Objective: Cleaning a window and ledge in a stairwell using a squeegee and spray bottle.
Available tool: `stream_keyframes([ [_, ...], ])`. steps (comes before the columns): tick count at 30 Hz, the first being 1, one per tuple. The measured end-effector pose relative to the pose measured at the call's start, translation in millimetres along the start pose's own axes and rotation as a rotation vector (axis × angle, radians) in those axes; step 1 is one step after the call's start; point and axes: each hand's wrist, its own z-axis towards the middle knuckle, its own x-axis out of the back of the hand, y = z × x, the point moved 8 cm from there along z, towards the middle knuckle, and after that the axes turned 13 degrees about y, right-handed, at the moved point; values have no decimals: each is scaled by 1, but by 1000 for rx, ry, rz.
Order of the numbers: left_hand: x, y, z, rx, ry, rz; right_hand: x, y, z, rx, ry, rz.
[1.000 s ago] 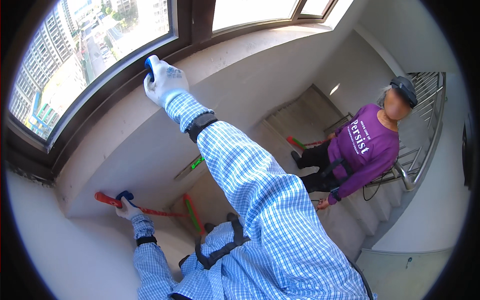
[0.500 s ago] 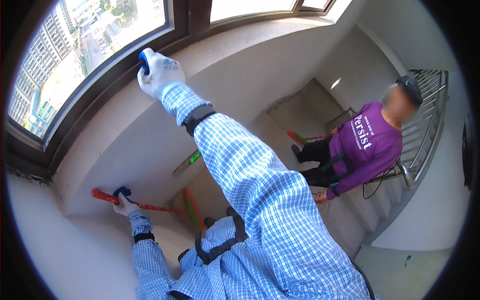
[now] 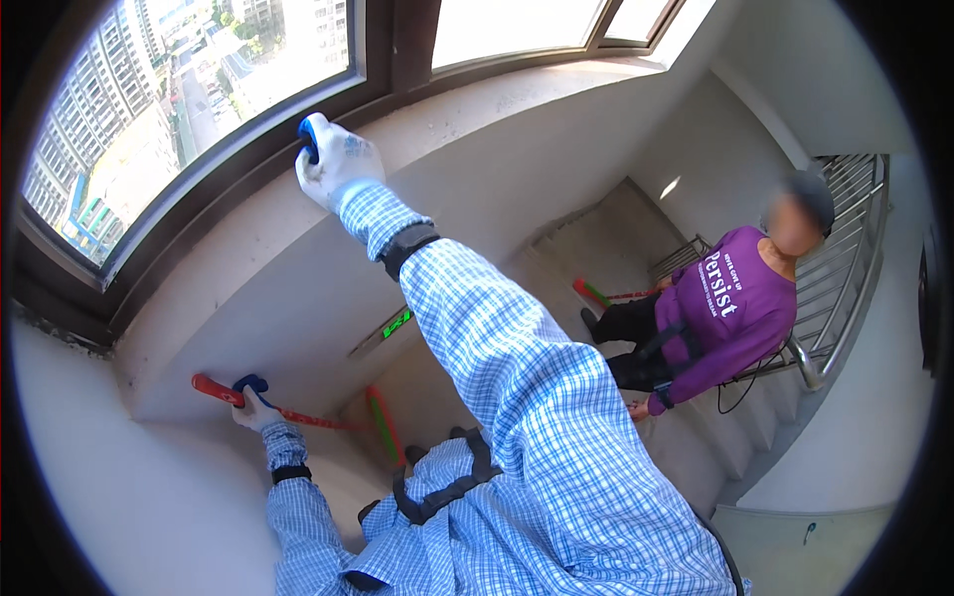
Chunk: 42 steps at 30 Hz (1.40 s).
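My right hand (image 3: 340, 167), in a white glove with a blue palm, is raised to the dark window frame (image 3: 248, 139) at the inner sill. Its fingers are curled closed, and whatever may lie inside them is hidden. Low on the left, my left hand (image 3: 257, 407), gloved the same way, grips a broom by its red handle (image 3: 217, 389). The handle slants down toward the floor, where the broom's green and red head (image 3: 382, 422) shows near my feet. Both my sleeves are blue and white checked, with a black band at each wrist.
A person in a purple top (image 3: 737, 303) and dark cap stands on the right by the stairs (image 3: 765, 417), beside a metal railing (image 3: 845, 268). Another red and green broom (image 3: 593, 292) is next to them. A lit green sign (image 3: 397, 324) is on the wall below the sill.
The whole view has shifted slightly, so things appear a little lower and further right. My right hand stays at the frame and my left on the broom. The other person's head has turned.
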Motion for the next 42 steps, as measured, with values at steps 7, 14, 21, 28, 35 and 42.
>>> stream_keyframes([
  [7,9,-21,23,-28,-45,-63,-15,-5,-8,6,-13,36],
  [14,-2,-37,19,97,-39,72,-8,1,-4,3,-38,22],
  [21,-4,-22,13,-8,-32,21,-10,1,-5,15,11,55],
  [28,6,-16,14,-31,0,43,-4,0,-5,22,50,70],
  [35,1,3,-5,-23,22,-82,-1,-2,-5,-4,2,66],
  [42,-2,8,0,-56,-25,-97,0,-11,-2,37,0,-12],
])
